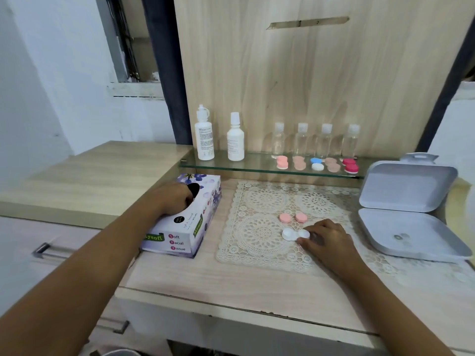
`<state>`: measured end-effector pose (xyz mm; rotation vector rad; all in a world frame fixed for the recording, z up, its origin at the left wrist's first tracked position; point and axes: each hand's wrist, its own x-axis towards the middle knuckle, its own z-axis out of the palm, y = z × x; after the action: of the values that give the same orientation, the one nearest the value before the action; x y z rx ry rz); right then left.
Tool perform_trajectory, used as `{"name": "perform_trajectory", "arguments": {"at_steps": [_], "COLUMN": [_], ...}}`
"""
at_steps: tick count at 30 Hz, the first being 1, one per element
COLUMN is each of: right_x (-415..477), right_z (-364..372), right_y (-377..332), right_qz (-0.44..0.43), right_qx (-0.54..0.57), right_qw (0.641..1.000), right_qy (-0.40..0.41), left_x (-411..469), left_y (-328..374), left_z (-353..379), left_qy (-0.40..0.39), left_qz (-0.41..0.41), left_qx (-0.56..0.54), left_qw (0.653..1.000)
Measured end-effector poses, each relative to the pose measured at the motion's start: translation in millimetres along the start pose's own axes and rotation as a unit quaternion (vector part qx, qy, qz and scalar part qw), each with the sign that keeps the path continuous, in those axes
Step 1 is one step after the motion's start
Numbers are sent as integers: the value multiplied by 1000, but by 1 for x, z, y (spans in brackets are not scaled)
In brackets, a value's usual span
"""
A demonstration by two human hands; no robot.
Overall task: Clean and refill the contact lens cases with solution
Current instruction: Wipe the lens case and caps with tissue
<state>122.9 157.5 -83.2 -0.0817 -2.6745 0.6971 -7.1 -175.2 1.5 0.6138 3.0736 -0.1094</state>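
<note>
A white contact lens case (293,234) lies uncapped on the lace mat (259,227). My right hand (325,238) holds its right end between thumb and fingers. Two pink caps (293,217) lie just behind the case. My left hand (174,197) reaches into the slot of the tissue box (185,227), fingertips hidden inside. Two white solution bottles (204,134) (235,138) stand on the glass shelf (257,167), with several capped lens cases (317,164) to their right.
Several small clear bottles (314,141) line the back of the shelf. An open grey plastic box (408,214) sits at the right of the mat. A drawer handle (45,249) is at the lower left, below the wooden counter (90,181).
</note>
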Motion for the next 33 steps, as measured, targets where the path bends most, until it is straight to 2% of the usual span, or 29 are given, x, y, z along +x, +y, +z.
{"name": "perform_trajectory", "arguments": {"at_steps": [13,23,29,33], "right_x": [0,1,0,0], "right_z": [2,3,2,2], "right_y": [3,4,3,3], "right_qz": [-1,-4,-7,-9], "right_qx": [14,18,20,16], "right_qw": [1000,1000,1000,1000], "right_qy": [2,9,9,5], "left_x": [0,0,0,-2], "left_y": [-1,-2,-5,-6], "left_z": [4,11,6,-2], "left_qy": [43,59,79,111], "left_qz": [6,-21,-43,-40], "left_qx": [-31,-36,-103,-188], "left_qw": [999,997,991,975]}}
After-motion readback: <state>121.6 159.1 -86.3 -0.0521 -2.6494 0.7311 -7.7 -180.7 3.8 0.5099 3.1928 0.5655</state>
